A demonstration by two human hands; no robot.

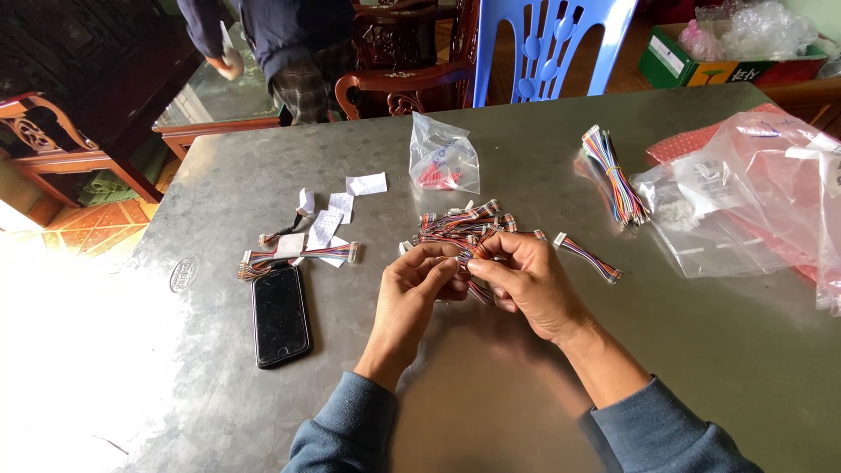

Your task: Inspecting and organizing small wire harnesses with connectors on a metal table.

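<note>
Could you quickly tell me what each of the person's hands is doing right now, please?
Left hand: closed, fingers pinching a small multicoloured wire harness.
Right hand: closed, gripping the same wire harness from the other side.

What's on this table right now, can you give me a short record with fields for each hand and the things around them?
left hand: pinches a small multicoloured wire cable
right hand: holds the same wire cable
wire pile: just beyond the hands
phone: dark screen, left of the hands
paper slips: beyond the phone
small bag: upright, past the pile
wire bundle: far right
surface: grey metal table
</note>
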